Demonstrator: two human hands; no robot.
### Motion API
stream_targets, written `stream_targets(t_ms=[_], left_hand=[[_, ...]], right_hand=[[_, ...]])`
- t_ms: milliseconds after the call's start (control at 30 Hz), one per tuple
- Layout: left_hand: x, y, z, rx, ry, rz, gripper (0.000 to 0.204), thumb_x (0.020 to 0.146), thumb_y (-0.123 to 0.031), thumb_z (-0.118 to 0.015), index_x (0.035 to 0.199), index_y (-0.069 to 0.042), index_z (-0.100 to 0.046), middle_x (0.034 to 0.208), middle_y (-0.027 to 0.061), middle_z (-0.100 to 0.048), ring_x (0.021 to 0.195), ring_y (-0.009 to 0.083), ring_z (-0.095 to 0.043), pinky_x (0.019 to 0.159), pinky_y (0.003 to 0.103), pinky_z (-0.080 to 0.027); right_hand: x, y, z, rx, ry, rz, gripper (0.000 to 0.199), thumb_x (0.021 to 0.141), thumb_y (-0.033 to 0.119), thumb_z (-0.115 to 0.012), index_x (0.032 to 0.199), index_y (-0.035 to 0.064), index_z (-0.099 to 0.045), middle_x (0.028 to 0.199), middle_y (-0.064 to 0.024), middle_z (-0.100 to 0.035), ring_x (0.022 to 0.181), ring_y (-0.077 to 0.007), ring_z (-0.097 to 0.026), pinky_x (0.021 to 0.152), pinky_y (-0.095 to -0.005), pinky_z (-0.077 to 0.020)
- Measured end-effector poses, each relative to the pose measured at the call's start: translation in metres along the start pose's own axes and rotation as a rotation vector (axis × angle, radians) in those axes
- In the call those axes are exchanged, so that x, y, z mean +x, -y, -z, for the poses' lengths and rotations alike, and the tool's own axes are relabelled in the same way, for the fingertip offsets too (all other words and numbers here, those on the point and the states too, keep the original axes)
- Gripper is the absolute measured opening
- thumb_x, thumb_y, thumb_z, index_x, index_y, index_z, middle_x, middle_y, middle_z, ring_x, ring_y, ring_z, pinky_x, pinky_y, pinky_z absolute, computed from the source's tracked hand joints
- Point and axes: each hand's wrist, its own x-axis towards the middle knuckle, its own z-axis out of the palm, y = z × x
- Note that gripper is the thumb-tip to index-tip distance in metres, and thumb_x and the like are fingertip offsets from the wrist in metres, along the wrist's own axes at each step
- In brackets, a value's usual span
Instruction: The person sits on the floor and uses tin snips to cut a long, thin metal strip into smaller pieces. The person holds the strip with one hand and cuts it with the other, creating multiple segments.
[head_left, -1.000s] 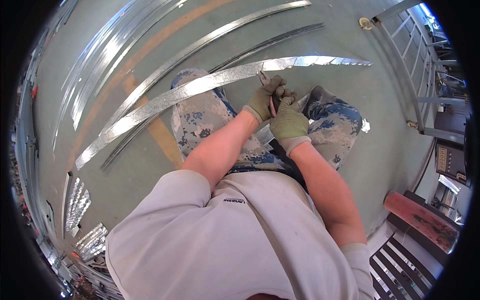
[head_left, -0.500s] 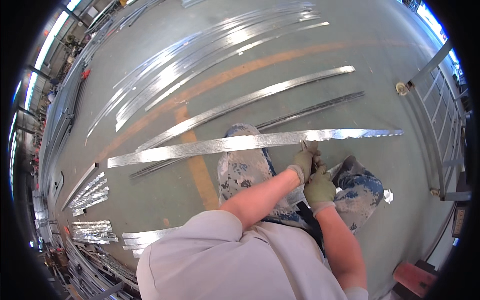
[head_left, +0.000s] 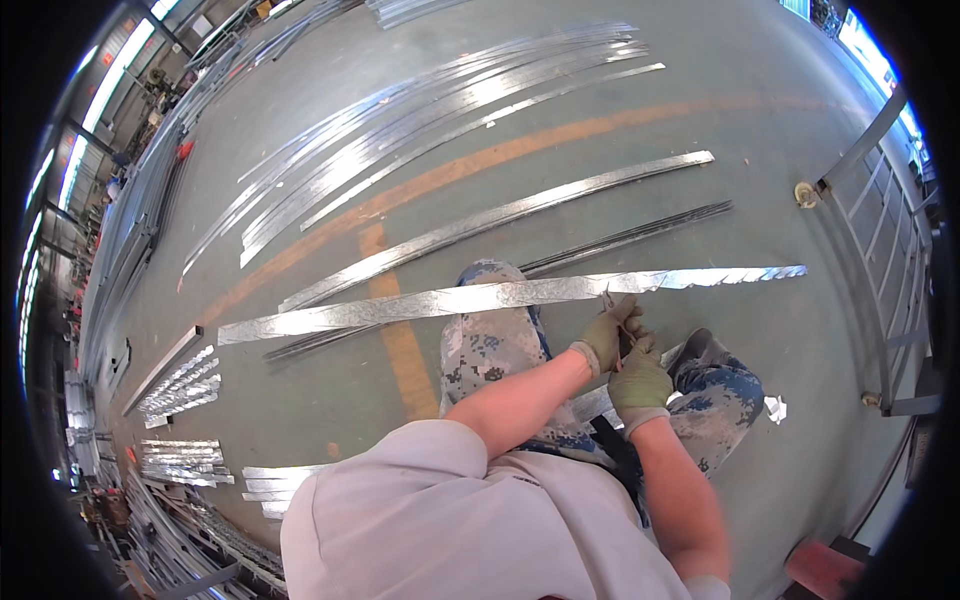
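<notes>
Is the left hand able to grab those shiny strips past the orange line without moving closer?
Probably not: the shiny strips lie well beyond the left hand, with the long notched strip and orange line in between.

1. a long, narrow metal strip (head_left: 400, 312) is shown, silver and bright, with a faintly mottled surface.
2. it is stretched crosswise, its right end placed a little higher in view than its left, and it is passed over the left knee (head_left: 492, 340).
3. its left end is left plain; along its right part, the lower edge is notched into a row of slanted teeth.
4. a slim hand tool (head_left: 608, 299) is held between the gloved left hand (head_left: 605, 336) and right hand (head_left: 641, 383), by which most of it is hidden.
5. its tip is pointed up at the strip's lower edge, left of the teeth; whether metal is touched cannot be told.
</notes>
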Motion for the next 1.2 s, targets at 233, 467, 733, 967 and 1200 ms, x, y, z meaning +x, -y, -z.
stream_targets(t_ms=[233, 467, 733, 967, 1200], left_hand=[[-0.013, -0.055, 0.045, -0.033, -0.249, -0.234, 0.037, 0.111, -0.04, -0.074, 0.14, -0.017, -0.069, 0.132, 0.0035, -0.071, 0.121, 0.0246, -0.067, 0.1, 0.048, -0.061], [-0.048, -0.092, 0.025, 0.033, -0.207, -0.36, 0.042, 0.117, -0.04, -0.064, 0.151, -0.016, -0.065, 0.141, 0.0062, -0.067, 0.124, 0.0268, -0.068, 0.113, 0.051, -0.061], [-0.022, -0.086, 0.02, 0.083, -0.101, -0.302, 0.04, 0.117, -0.042, -0.062, 0.151, -0.022, -0.068, 0.136, 0.0058, -0.069, 0.109, 0.0241, -0.072, 0.101, 0.039, -0.069], [-0.004, -0.063, 0.05, 0.097, -0.183, -0.303, 0.044, 0.117, -0.041, -0.064, 0.153, -0.016, -0.066, 0.136, 0.0098, -0.072, 0.104, 0.0253, -0.074, 0.101, 0.042, -0.067], [0.001, -0.061, 0.068, 0.187, -0.13, -0.409, 0.035, 0.113, -0.036, -0.071, 0.142, -0.017, -0.072, 0.124, 0.0099, -0.077, 0.087, 0.0278, -0.079, 0.085, 0.046, -0.071]], right_hand=[[-0.003, 0.006, 0.023, -0.008, 0.079, -0.042, 0.096, 0.094, 0.032, -0.079, 0.17, -0.0018, -0.033, 0.139, -0.0283, -0.069, 0.118, -0.0428, -0.078, 0.094, -0.0519, -0.0641], [-0.008, 0.002, 0.039, 0.001, 0.008, -0.039, 0.097, 0.092, 0.028, -0.082, 0.169, -0.0012, -0.031, 0.137, -0.0273, -0.068, 0.117, -0.0429, -0.078, 0.093, -0.0515, -0.0646], [0.013, -0.027, 0.026, -0.102, -0.137, -0.048, 0.093, 0.093, 0.022, -0.08, 0.17, -0.0019, -0.032, 0.139, -0.0256, -0.068, 0.119, -0.0419, -0.076, 0.092, -0.0495, -0.0648], [0.03, -0.036, -0.02, -0.279, -0.128, -0.012, 0.07, 0.105, 0.02, -0.063, 0.168, 0.0001, -0.04, 0.145, -0.027, -0.066, 0.121, -0.0417, -0.075, 0.092, -0.0529, -0.0641], [0.023, -0.028, -0.019, -0.24, -0.14, -0.018, 0.061, 0.107, 0.022, -0.06, 0.165, 0.005, -0.046, 0.152, -0.0206, -0.063, 0.126, -0.041, -0.073, 0.09, -0.0579, -0.062]])
